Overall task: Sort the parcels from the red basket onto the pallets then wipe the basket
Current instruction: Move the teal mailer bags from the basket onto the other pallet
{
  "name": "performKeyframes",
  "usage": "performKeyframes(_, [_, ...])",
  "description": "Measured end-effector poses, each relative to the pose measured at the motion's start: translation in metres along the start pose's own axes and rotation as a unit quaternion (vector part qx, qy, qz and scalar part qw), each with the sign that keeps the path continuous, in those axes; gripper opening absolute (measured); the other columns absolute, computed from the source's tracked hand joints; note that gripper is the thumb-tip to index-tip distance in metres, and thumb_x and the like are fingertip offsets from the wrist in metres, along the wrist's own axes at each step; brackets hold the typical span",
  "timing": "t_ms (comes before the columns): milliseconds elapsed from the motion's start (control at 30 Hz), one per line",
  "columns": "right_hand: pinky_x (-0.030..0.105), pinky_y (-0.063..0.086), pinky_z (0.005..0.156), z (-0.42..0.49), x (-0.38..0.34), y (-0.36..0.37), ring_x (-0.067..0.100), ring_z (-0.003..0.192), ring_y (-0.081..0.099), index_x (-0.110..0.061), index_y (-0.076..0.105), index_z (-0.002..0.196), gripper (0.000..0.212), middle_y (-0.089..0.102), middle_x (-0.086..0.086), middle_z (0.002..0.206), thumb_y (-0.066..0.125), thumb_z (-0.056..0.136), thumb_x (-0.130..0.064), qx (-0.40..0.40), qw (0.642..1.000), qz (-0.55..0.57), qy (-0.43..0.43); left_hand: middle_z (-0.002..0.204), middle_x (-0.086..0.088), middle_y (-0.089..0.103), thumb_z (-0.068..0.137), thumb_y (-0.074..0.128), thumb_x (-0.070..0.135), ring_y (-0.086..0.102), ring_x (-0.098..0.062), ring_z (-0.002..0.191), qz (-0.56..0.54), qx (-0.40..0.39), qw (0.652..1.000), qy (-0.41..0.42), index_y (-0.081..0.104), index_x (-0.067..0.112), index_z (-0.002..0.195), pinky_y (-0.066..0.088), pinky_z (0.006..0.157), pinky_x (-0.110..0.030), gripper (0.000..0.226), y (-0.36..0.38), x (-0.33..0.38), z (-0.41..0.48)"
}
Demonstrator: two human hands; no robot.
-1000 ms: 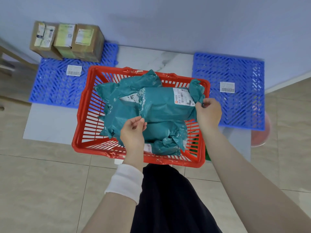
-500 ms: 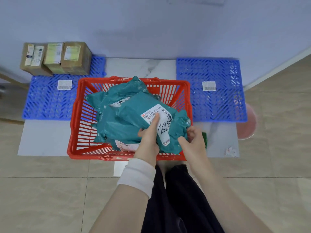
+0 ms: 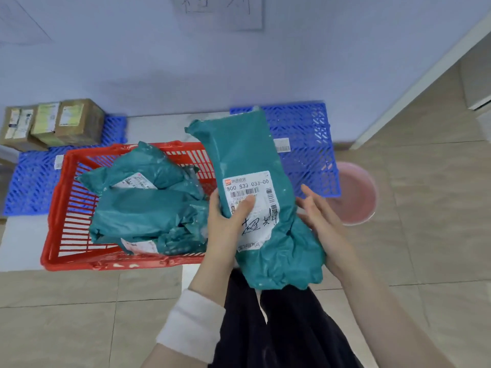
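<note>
I hold a teal plastic parcel [image 3: 247, 155] upright in front of me, its white label with handwriting facing me. My left hand [image 3: 225, 224] grips its left edge, thumb on the label. My right hand [image 3: 321, 224] supports its right side and crumpled lower end, fingers partly spread. The red basket [image 3: 66, 208] sits on the floor to the left with several more teal parcels [image 3: 148, 208] inside. A blue pallet [image 3: 305, 144] lies behind the held parcel at the right; another blue pallet [image 3: 29, 179] lies at the left.
Three brown cardboard boxes [image 3: 53, 123] stand on the left pallet's far end. A pink basin [image 3: 356, 192] sits right of the right pallet. A paper sign [image 3: 220, 11] hangs on the wall. Tiled floor extends to the right.
The parcel has been lifted out of the basket and stood upright over its right edge. My view has tilted up, showing more wall.
</note>
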State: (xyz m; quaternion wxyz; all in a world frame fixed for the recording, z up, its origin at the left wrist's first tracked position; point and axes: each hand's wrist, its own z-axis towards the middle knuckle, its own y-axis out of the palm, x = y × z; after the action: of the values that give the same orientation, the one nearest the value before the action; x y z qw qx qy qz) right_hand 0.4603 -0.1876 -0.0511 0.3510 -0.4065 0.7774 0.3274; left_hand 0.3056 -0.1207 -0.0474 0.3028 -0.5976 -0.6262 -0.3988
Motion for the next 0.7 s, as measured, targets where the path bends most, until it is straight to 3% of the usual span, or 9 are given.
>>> performKeyframes(100, [0.026, 0.049, 0.091, 0.007, -0.008, -0.023, 0.006, 0.114, 0.058, -0.030, 0.045, 0.132, 0.066, 0.060, -0.009, 0.126, 0.065, 0.071, -0.044, -0.035, 0.997, -0.055, -0.044, 0.108, 0.002, 0.070, 0.080, 0.070, 0.022, 0.067, -0.015, 0.098, 0.024, -0.052, 0.998, -0.001, 0.058, 0.028, 0.111, 0.056, 0.079, -0.027, 0.034, 0.043, -0.006, 0.002])
performKeyframes(167, [0.027, 0.051, 0.090, 0.014, -0.012, -0.033, 0.007, 0.110, 0.061, -0.029, 0.047, 0.130, 0.066, 0.064, -0.009, 0.122, 0.070, 0.070, -0.040, -0.010, 0.996, -0.075, -0.049, 0.108, 0.002, 0.070, 0.081, 0.067, 0.025, 0.067, -0.013, 0.097, 0.024, -0.065, 0.998, -0.011, 0.059, 0.024, 0.113, 0.056, 0.076, -0.022, 0.032, 0.063, -0.010, 0.009])
performKeyframes(300, [0.027, 0.056, 0.078, 0.039, -0.015, -0.051, 0.010, 0.095, 0.068, -0.031, 0.060, 0.107, 0.037, 0.071, -0.007, 0.105, 0.075, 0.074, -0.024, 0.088, 0.995, -0.050, -0.022, 0.109, 0.008, 0.069, 0.083, 0.064, 0.033, 0.066, -0.006, 0.097, 0.051, -0.118, 0.991, -0.038, 0.058, 0.031, 0.112, 0.054, 0.080, -0.020, 0.029, 0.088, -0.021, 0.031])
performKeyframes(400, [0.038, 0.056, 0.083, 0.063, -0.017, -0.062, 0.018, 0.096, 0.068, -0.025, 0.061, 0.105, 0.030, 0.070, 0.003, 0.108, 0.073, 0.077, -0.020, 0.142, 0.990, -0.021, 0.011, 0.106, 0.019, 0.066, 0.081, 0.068, 0.026, 0.064, 0.001, 0.096, 0.089, -0.147, 0.984, -0.044, 0.054, 0.037, 0.111, 0.052, 0.080, -0.016, 0.035, 0.102, -0.036, 0.052])
performKeyframes(467, [0.044, 0.054, 0.088, 0.083, -0.017, -0.070, 0.022, 0.097, 0.067, -0.024, 0.062, 0.101, 0.024, 0.069, 0.005, 0.107, 0.071, 0.079, -0.019, 0.180, 0.983, -0.034, 0.022, 0.112, 0.010, 0.063, 0.080, 0.069, 0.021, 0.061, -0.004, 0.101, 0.128, -0.130, 0.982, -0.046, 0.050, 0.025, 0.121, 0.050, 0.087, -0.022, 0.045, 0.111, -0.046, 0.071])
performKeyframes(600, [0.042, 0.055, 0.085, 0.128, -0.017, -0.086, 0.022, 0.094, 0.068, -0.028, 0.064, 0.093, 0.018, 0.071, 0.001, 0.099, 0.068, 0.081, -0.014, 0.201, 0.978, -0.051, 0.027, 0.097, 0.005, 0.067, 0.081, 0.068, 0.018, 0.064, -0.011, 0.090, 0.176, -0.089, 0.980, -0.025, 0.057, 0.019, 0.101, 0.052, 0.081, -0.025, 0.022, 0.135, -0.061, 0.116])
performKeyframes(700, [0.036, 0.055, 0.084, 0.168, -0.022, -0.103, 0.014, 0.090, 0.067, -0.024, 0.063, 0.098, 0.023, 0.070, 0.000, 0.100, 0.067, 0.081, -0.009, 0.191, 0.976, -0.106, 0.019, 0.097, 0.001, 0.067, 0.083, 0.066, 0.019, 0.064, -0.017, 0.092, 0.217, -0.077, 0.972, -0.033, 0.057, 0.014, 0.100, 0.051, 0.082, -0.031, 0.020, 0.159, -0.065, 0.151])
